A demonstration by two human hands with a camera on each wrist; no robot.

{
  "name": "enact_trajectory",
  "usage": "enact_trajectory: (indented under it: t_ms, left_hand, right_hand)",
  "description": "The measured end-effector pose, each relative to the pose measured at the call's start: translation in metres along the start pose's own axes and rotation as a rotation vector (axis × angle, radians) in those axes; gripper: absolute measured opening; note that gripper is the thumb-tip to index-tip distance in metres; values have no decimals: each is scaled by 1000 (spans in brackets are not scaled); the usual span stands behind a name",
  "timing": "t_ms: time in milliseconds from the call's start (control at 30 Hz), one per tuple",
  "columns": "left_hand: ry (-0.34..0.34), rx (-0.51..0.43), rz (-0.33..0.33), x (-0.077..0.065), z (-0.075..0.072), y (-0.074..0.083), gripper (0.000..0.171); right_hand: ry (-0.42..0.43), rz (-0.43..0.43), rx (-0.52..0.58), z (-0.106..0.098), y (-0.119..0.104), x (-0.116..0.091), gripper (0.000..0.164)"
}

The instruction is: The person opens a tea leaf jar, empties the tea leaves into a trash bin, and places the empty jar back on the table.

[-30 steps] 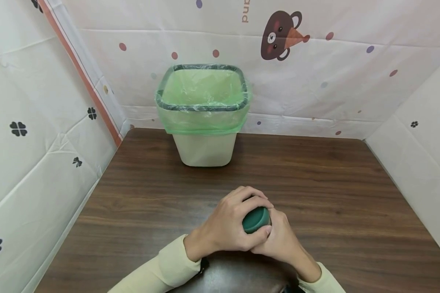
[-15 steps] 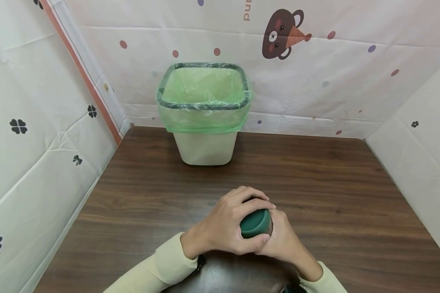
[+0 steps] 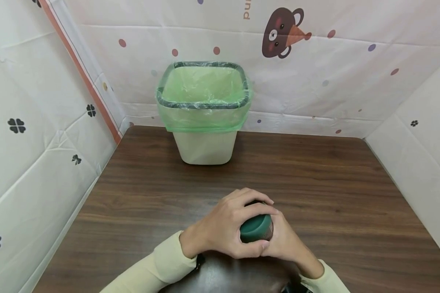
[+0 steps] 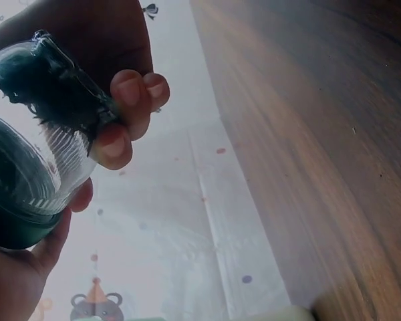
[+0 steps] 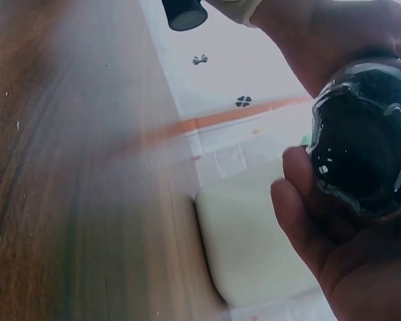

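Between my two hands, above the near part of the table, is a clear jar (image 4: pixel 70 157) with a green lid (image 3: pixel 256 228) and dark contents. My left hand (image 3: pixel 225 228) grips the lid, with fingers over its far side and the thumb along its near side. My right hand (image 3: pixel 287 242) holds the jar body, and the left hand hides much of it in the head view. In the left wrist view the jar is tilted, its lid low at the left. The right wrist view shows the dark, wavy-edged base of the jar (image 5: pixel 364 150), with right-hand fingers (image 5: pixel 297 207) curled beside it.
A pale bin (image 3: pixel 205 148) lined with a green bag (image 3: pixel 203 122) stands at the back of the brown wooden table (image 3: pixel 315 175), left of the middle. Printed white sheets (image 3: pixel 352 89) hang behind the table and along both sides.
The lid has tilted and shifted slightly down in the head view, and more of the jar's side shows now. Both hands keep their hold and have moved only a little. The bin stays put.
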State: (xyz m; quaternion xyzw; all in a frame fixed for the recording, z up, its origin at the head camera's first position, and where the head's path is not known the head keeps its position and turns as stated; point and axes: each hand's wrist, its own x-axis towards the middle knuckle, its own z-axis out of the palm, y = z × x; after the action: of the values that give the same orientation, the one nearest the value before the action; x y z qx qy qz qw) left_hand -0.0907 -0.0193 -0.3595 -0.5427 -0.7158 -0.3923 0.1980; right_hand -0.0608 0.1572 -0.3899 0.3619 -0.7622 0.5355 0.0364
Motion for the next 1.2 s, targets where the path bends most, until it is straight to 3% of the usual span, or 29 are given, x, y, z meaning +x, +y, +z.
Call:
enact_trajectory:
  t_ms: [233,433,600,833,1067,1200]
  left_hand:
    - [0,-41,44,3,-4,4,47]
    - [4,-77,91,5,-7,5,49]
    - [7,-103,118,7,-8,4,47]
    - [28,-103,109,7,-5,4,38]
    - [48,-50,100,6,-1,2,35]
    - [75,14,52,6,2,0,33]
  right_hand:
    - [-32,-89,43,1,21,-7,52]
    - [-92,-173,162,1,21,-4,46]
    - [-129,-168,237,0,18,-4,40]
    - [-132,-221,195,1,19,0,28]
    - [-100,-154,202,2,19,-4,36]
    - [-29,-31,107,2,18,-7,51]
